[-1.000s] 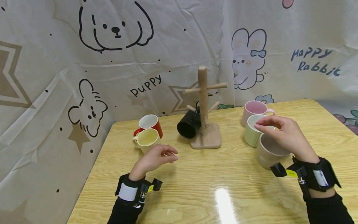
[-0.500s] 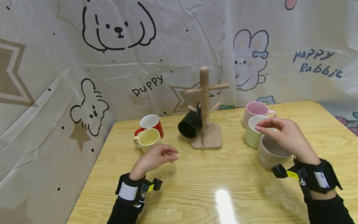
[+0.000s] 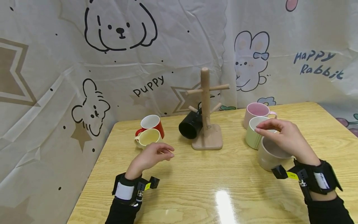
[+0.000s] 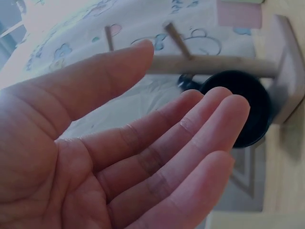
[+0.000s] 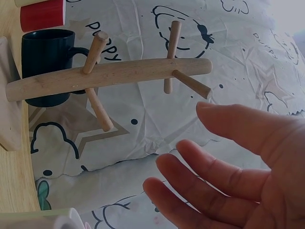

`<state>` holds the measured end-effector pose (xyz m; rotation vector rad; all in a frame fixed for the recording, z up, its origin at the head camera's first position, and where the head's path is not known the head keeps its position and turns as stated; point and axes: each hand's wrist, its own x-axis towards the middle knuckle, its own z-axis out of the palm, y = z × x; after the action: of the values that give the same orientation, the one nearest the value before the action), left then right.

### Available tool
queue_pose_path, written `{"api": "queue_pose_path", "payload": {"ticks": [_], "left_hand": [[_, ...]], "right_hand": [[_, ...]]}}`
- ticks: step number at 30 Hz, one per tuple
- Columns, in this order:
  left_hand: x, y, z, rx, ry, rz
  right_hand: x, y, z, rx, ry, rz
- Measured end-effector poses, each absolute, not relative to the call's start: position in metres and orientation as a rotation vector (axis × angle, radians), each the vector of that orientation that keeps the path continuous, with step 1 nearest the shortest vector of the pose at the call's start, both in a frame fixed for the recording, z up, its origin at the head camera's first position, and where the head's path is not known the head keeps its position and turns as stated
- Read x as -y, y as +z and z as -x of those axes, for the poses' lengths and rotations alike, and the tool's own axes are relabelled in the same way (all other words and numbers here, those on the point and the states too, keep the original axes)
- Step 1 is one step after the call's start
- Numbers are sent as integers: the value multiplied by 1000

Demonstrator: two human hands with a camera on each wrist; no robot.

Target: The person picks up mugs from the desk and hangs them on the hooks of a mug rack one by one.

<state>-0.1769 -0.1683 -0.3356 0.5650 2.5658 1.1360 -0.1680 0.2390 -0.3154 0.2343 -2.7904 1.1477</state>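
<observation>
My left hand (image 3: 152, 157) hovers just in front of a yellow mug (image 3: 149, 137), its fingers relaxed and the palm bare in the left wrist view. Behind that mug stands a red mug (image 3: 152, 122) with a white inside. On the right, my right hand (image 3: 285, 137) is held over a beige mug (image 3: 272, 154), and its fingertips overlap the rim of a light green mug (image 3: 253, 138). The right wrist view shows those fingers apart with nothing between them. A black mug (image 3: 190, 125) hangs tilted on a low peg of the wooden mug tree (image 3: 205, 102).
A pink mug (image 3: 255, 112) stands behind the green one, handle to the right. The mug tree's square base (image 3: 208, 143) sits near the middle back of the wooden table (image 3: 195, 186). A printed cloth (image 3: 181, 49) hangs behind and left of the table.
My left hand has drawn slightly left in the last half second. The right hand has hardly moved. The whole scene has shifted a little with the head camera; the mugs stay put.
</observation>
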Motion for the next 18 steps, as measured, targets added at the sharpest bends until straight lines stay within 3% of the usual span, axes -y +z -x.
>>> {"api": "queue_pose_path", "payload": {"ticks": [5,12,18], "left_hand": [[193,-325,175,-2608,1225,-508],[242,-311,169,-2902,1238,-205],[267,-336,188,-3182,1181,141]], "right_hand": [[-238,-315,168,2808,1142,-245],[-236,-315,168,2843,1151,-247],[-235,-317,169,2847,1124,-286]]}}
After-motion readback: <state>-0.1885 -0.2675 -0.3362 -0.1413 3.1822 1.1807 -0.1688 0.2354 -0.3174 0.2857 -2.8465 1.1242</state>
